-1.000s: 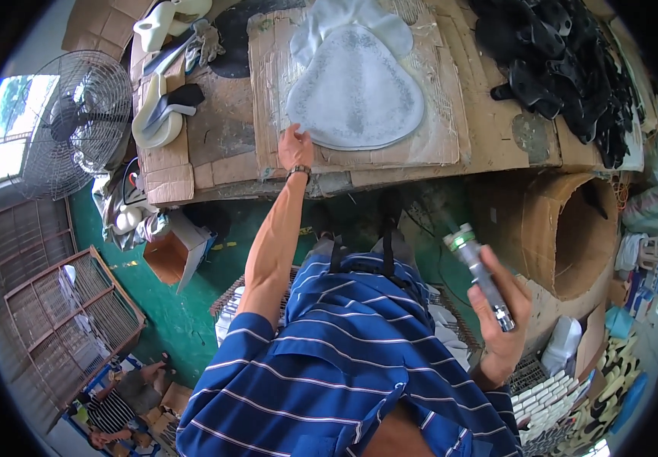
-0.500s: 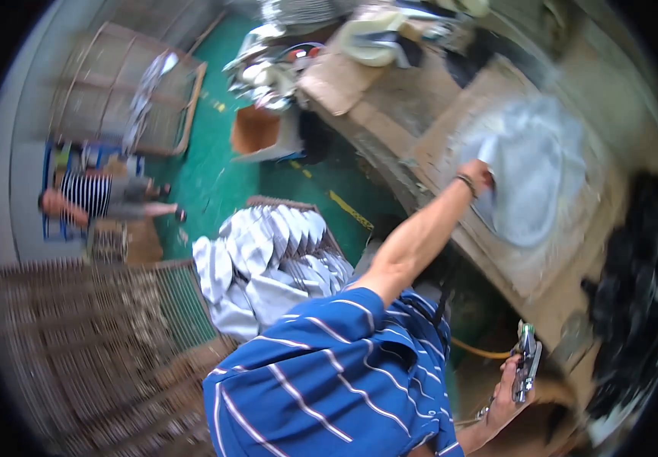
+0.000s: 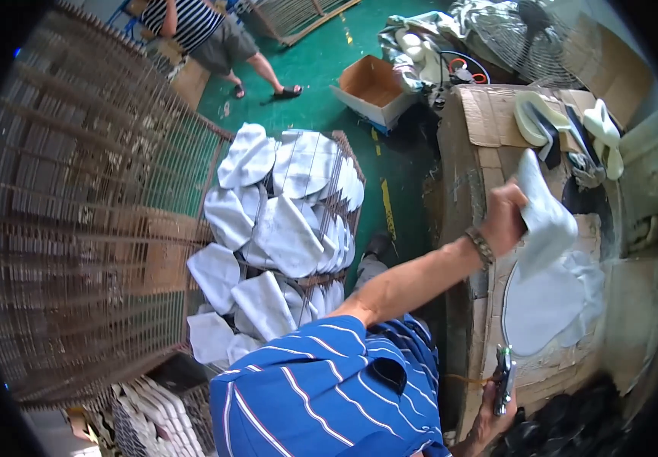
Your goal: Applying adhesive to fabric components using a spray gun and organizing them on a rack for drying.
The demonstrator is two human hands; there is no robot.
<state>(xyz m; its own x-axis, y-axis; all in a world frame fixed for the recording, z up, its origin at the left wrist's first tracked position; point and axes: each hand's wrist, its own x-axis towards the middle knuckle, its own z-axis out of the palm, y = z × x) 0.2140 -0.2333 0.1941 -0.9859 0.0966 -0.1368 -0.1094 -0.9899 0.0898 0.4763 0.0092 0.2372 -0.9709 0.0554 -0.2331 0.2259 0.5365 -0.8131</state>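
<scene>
My left hand (image 3: 505, 217) is closed on the edge of a pale grey-white fabric piece (image 3: 547, 221), which hangs up off the bench. Beneath it, a rounded pale piece (image 3: 538, 308) lies flat on the cardboard-covered workbench (image 3: 466, 175), with crumpled pale material along its far side. Lower in the picture, my right hand (image 3: 490, 415) grips a metal spray gun (image 3: 505, 378); an orange hose (image 3: 466, 378) runs near it.
At my left stands a wire rack (image 3: 283, 263) loaded with several pale fabric pieces, beside a large rusty wire cage (image 3: 108, 198). Foam pieces (image 3: 534, 122), a fan (image 3: 531, 38) and an open box (image 3: 378, 87) are farther off. A person (image 3: 222, 38) in a striped top stands beyond.
My left hand has lifted the fabric piece off the bench. My right hand still holds the spray gun. The view has turned, bringing the loaded rack more fully into sight.
</scene>
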